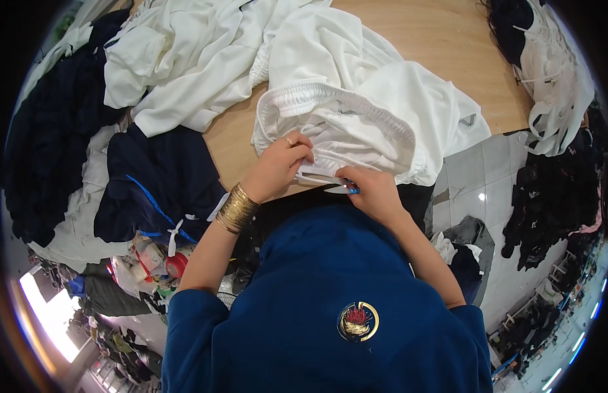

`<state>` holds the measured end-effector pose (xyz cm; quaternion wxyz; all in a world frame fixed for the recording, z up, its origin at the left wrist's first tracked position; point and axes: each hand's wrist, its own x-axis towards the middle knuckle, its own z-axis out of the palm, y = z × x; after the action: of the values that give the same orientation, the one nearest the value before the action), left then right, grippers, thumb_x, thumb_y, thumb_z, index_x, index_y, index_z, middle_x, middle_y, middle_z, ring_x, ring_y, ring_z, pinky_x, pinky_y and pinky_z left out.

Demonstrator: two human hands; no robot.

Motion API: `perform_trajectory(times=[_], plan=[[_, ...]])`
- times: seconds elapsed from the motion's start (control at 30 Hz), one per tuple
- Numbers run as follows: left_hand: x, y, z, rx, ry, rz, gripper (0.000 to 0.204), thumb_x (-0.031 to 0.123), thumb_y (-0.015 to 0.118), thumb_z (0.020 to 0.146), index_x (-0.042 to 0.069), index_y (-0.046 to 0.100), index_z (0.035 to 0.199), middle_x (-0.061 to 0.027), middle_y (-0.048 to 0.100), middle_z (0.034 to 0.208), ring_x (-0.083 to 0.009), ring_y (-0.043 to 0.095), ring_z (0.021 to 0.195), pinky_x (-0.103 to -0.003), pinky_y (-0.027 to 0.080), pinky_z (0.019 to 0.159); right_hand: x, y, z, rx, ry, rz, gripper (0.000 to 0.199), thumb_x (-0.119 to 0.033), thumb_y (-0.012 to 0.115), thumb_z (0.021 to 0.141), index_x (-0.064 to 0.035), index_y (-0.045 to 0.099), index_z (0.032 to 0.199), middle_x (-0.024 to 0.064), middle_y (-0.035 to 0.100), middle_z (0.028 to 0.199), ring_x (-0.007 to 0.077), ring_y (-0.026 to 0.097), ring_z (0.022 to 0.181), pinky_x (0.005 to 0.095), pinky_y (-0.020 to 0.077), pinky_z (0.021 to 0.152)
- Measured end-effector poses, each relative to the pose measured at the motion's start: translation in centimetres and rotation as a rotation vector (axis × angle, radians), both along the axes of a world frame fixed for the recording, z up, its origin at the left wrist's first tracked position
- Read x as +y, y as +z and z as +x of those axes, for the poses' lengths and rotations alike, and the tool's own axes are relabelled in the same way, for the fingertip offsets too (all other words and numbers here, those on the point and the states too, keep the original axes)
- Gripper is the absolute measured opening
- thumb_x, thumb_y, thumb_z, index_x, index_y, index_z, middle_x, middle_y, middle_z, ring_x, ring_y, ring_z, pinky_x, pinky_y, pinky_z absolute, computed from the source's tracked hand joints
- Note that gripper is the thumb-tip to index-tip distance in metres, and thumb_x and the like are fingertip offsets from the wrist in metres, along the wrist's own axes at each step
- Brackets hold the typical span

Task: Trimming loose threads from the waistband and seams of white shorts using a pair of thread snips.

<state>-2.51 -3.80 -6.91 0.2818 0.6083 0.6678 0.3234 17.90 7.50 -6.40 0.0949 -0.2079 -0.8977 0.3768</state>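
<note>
White pants with a gathered elastic waistband lie at the table's near edge, the waist opening toward me. My left hand, with gold bangles on the wrist, is closed on the near side of the waistband. My right hand is closed beside it. From its fingers sticks a small pointed tool with a pale blade and a blue part, which looks like thread snips; the grip is mostly hidden. A thin white cord or band edge runs between the two hands.
More white garments are heaped on the wooden table at far left. Navy garments hang at its left edge. White cords or strips hang at far right. Dark clothes lie on the tiled floor.
</note>
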Motion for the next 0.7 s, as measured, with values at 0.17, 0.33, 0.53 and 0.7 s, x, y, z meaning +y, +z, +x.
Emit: perform_trajectory(times=[0.17, 0.33, 0.53, 0.7], plan=[[0.3, 0.6, 0.3, 0.047, 0.024, 0.036, 0.014, 0.000, 0.058, 0.077, 0.003, 0.058, 0.091, -0.0086, 0.056, 0.104, -0.0262, 0.057, 0.092, -0.032, 0.047, 0.078, 0.0, 0.8, -0.1, -0.128, 0.048, 0.007, 0.027, -0.022, 0.069, 0.072, -0.0116, 0.062, 0.096, 0.0057, 0.062, 0.073, 0.0250, 0.062, 0.068, 0.0346, 0.0474, 0.059], [0.0, 0.5, 0.5, 0.112, 0.033, 0.058, 0.018, 0.003, 0.060, 0.077, 0.003, 0.057, 0.095, -0.0090, 0.056, 0.106, -0.0268, 0.057, 0.094, -0.032, 0.048, 0.079, -0.2, 1.2, -0.8, -0.235, -0.039, -0.032, 0.030, -0.032, 0.069, 0.075, -0.0115, 0.062, 0.095, 0.0070, 0.062, 0.073, 0.0252, 0.062, 0.067, 0.0346, 0.0472, 0.059], [0.0, 1.1, 0.4, 0.025, 0.072, 0.030, 0.019, 0.001, 0.058, 0.077, 0.003, 0.056, 0.096, -0.0098, 0.056, 0.106, -0.0278, 0.057, 0.094, -0.033, 0.048, 0.078, -0.5, 2.1, -1.4, -0.202, -0.069, 0.020, 0.036, -0.041, 0.065, 0.078, -0.0082, 0.058, 0.093, 0.0068, 0.062, 0.075, 0.0237, 0.061, 0.070, 0.0367, 0.0435, 0.064], [0.3, 1.3, 0.4, -0.013, 0.141, -0.037, 0.015, -0.001, 0.055, 0.077, 0.002, 0.055, 0.092, -0.0101, 0.056, 0.103, -0.0279, 0.058, 0.090, -0.033, 0.048, 0.077, -0.4, 1.4, -1.2, -0.173, -0.023, 0.191, 0.036, -0.043, 0.060, 0.082, -0.0101, 0.057, 0.098, 0.0055, 0.061, 0.075, 0.0215, 0.059, 0.071, 0.0364, 0.0371, 0.070]])
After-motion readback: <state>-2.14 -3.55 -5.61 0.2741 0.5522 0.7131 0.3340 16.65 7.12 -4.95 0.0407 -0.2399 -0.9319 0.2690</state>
